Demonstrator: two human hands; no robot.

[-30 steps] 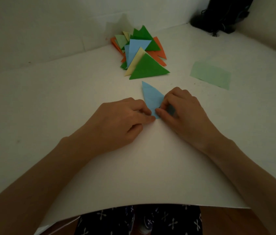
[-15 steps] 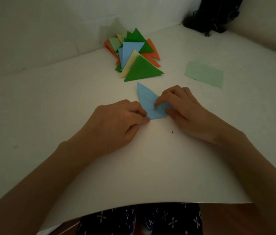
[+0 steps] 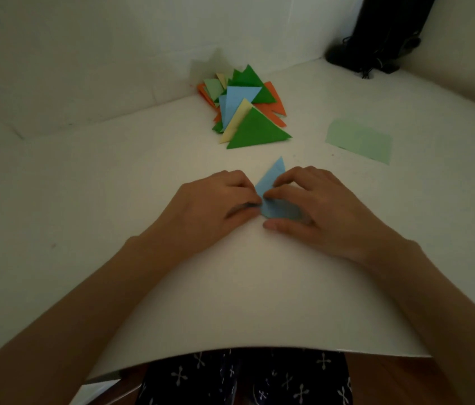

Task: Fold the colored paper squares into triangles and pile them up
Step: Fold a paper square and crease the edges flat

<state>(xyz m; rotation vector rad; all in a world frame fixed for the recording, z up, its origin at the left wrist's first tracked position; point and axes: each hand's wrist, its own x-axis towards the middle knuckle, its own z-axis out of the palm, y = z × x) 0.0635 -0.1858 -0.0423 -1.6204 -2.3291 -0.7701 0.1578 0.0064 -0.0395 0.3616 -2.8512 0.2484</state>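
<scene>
head view: the blue paper (image 3: 271,182) lies in the middle of the frame on the white table (image 3: 84,200), right between the two hands. it is already partly folded. its long side runs from a sharp tip pointing up and a bit right, toward the pile, down to a wider part near the thumbs.

the left hand (image 3: 216,206) comes in from the left. its fingers are curled and they pinch the left edge of the blue paper. the right hand (image 3: 318,206) comes in from the right and arches over the wide part. its fingers are bent, one fingertip (image 3: 268,194) presses down on the paper, and the thumb lies just under the low edge. so both hands are closed on the paper and both are just as near to it.

the pile of triangles (image 3: 255,131) sits higher in the frame, a little left of the tip, apart from the hands. i think the next move is to press the fold flat and then push or lift the paper straight up the frame to the pile.

a light green sheet (image 3: 359,140) lies flat at the upper right, not folded yet.

the right hand hides much of the wide part, so i cannot see the fold line. the room is dim. a black thing (image 3: 385,33) in the top right corner is too dark to make out.
</scene>
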